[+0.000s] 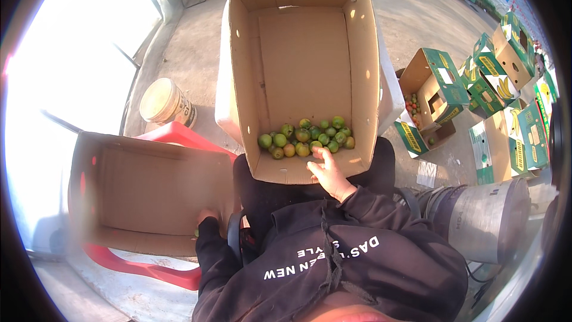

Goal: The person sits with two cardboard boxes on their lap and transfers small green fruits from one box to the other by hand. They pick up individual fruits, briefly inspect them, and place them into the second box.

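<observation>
A large cardboard box [308, 62] is tilted towards me in front of my lap. Green and partly reddening tomatoes [303, 135] are gathered at its near end. Over that end is my right hand [330, 173], its fingers apart and the fingertips at the nearest tomatoes; nothing shows in its grasp. On my left stands a second cardboard box [147, 188], with my left hand [208, 214] reaching inside at its right side. Its fingers are mostly hidden, so I cannot tell whether they hold anything. A green tomato [196, 232] shows partly beside the left sleeve.
A white foam box [388, 85] stands under the tilted box. The left box rests on a red plastic chair [183, 132]. A lidded bucket [167, 103] is behind it. On the right are an open carton holding red tomatoes [412, 109], stacked green banana cartons [496, 74] and a metal cylinder [480, 221].
</observation>
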